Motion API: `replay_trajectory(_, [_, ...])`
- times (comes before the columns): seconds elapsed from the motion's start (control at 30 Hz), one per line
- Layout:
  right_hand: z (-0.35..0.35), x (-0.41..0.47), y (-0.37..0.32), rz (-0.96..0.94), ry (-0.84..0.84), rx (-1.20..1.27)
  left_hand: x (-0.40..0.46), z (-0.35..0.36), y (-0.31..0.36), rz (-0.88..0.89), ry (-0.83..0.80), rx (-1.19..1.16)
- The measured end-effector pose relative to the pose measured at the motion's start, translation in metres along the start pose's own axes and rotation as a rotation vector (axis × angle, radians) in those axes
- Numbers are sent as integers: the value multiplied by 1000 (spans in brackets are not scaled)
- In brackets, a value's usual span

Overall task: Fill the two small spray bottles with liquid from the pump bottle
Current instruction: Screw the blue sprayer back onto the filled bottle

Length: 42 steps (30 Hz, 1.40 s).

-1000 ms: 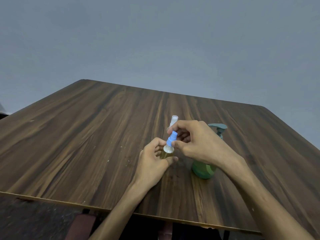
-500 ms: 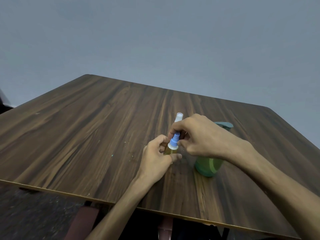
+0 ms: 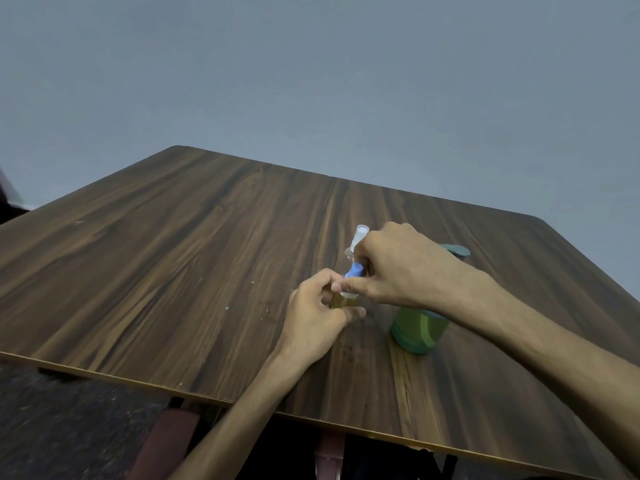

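Observation:
A small spray bottle with yellowish liquid stands on the table, gripped low by my left hand. Its blue spray head sits on top, pinched by my right hand. A second small clear bottle stands just behind, mostly hidden by my right hand. The green pump bottle stands to the right, partly covered by my right wrist, its grey-green pump head showing beyond the hand.
The wooden table stretches wide to the left and far side, its near edge close to me. A reddish chair part shows below the edge. A grey wall rises behind.
My right hand has lowered onto the blue spray head and closed in over the bottle. The camera view has shifted slightly; my left hand keeps its hold.

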State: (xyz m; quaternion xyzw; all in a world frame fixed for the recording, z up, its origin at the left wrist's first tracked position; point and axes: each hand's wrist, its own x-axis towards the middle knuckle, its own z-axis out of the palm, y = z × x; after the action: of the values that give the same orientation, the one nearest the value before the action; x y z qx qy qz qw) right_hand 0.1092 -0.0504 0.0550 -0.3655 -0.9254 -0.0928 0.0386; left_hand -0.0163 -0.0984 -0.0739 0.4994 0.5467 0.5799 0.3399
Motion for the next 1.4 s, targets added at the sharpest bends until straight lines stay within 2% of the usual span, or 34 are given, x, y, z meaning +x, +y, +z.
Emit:
replay_trajectory(0.17, [-18,-3,-1,-140,-183,28,0,1,1,-30,-8,-26])
replay_trajectory(0.47, [-10,12,-1,-60,-167,-174,-1,-1,1,5,2,19])
replay_trajectory(0.63, [-21,4,-3,-118,-247,-78,-2,-1,4,-28,-11,-14])
replay_trajectory(0.83, [-17,14,-4,-108,-289,-157,-2,-1,3,-29,-6,-12])
replay_trajectory(0.93, [-15,15,-2,-88,-270,-227,-2,-2,2,-3,-11,19])
replay_trajectory(1.1, [-25,8,-1,-147,-280,-99,-1,0,2,-37,-10,-21])
replay_trajectory(1.27, [-14,14,-8,-109,-262,-245,-1,-1,-1,-20,-6,-1])
replay_trajectory(1.4, [-21,11,-4,-100,-237,-196,-1,0,0,-26,-8,-20])
